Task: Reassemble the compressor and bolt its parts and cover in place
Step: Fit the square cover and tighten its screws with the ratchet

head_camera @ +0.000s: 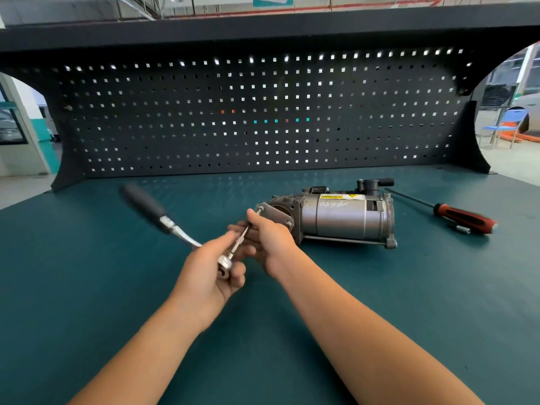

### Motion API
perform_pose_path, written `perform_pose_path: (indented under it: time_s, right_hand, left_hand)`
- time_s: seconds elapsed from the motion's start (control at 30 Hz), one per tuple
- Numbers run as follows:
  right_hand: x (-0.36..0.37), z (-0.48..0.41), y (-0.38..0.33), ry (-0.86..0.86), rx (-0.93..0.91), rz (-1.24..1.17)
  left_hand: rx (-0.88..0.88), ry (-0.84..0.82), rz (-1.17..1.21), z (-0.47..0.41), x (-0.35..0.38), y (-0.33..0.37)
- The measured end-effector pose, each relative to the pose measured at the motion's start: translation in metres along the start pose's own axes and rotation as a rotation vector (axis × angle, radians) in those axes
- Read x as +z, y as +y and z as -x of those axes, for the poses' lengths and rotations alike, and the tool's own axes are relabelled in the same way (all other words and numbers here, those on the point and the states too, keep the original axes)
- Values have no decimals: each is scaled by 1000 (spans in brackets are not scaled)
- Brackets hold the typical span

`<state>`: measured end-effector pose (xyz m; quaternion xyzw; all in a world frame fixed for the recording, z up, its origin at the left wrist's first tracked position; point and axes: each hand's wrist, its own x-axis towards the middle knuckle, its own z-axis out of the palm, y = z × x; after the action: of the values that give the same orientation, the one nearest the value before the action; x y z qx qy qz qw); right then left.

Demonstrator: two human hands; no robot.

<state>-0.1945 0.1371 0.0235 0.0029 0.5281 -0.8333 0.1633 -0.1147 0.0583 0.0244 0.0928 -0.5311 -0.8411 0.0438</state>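
— Compressor (336, 217) on its side on the worktop (87, 287), a bit right of middle?
— Yes, lying flat, its cover (276, 214) end turned toward the person and the pegboard (233, 112) behind it.
— What have the hands got?
— Left hand (204, 273) grips the ratchet (224, 263) at its head, fingers (235, 280) curled round it. The handle sticks up and away to the left, blurred. An extension (238, 244) runs from the head up to a bolt (259, 210) at the cover's upper corner.
— And the right?
— Right hand (271, 244) pinches the extension near the bolt, thumb on top, fingers curled beneath. It's just beside the cover; whether it touches, I can't tell.
— Anything else lying about?
— Screwdriver (464, 217) with a red-and-black handle, right of the compressor and apart from it. A small socket (463, 229) sits just beside that handle.
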Motion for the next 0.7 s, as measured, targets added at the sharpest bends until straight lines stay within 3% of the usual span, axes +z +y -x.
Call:
perform_pose_path:
  time_s: [0.07, 0.1, 0.17, 0.27, 0.4, 0.47, 0.53, 0.6, 0.7]
  right_hand:
    - [0, -3, 0, -2, -7, 55]
    - [0, -4, 0, -1, -17, 87]
    - [-1, -7, 1, 8, -38, 142]
    - [-3, -10, 3, 82, -97, 216]
    - [-2, -13, 5, 156, -192, 287]
    - [-2, -12, 5, 152, -183, 275]
    - [-1, -11, 3, 126, -136, 208]
    - [0, -11, 2, 86, -84, 107]
    - [-2, -9, -1, 30, -10, -42]
  left_hand:
    - [-210, -68, 470, 2, -3, 8]
    - [-248, -84, 563, 2, -4, 11]
    - [-237, -97, 500, 2, -4, 13]
    - [-24, 6, -65, -3, -1, 11]
    - [549, 148, -1297, -4, -8, -3]
    - [697, 195, -1619, 0, -6, -9]
    - [712, 198, -1586, -1, -6, -11]
    - [658, 135, -1384, -3, -7, -10]
    - [352, 26, -723, -3, 1, -7]
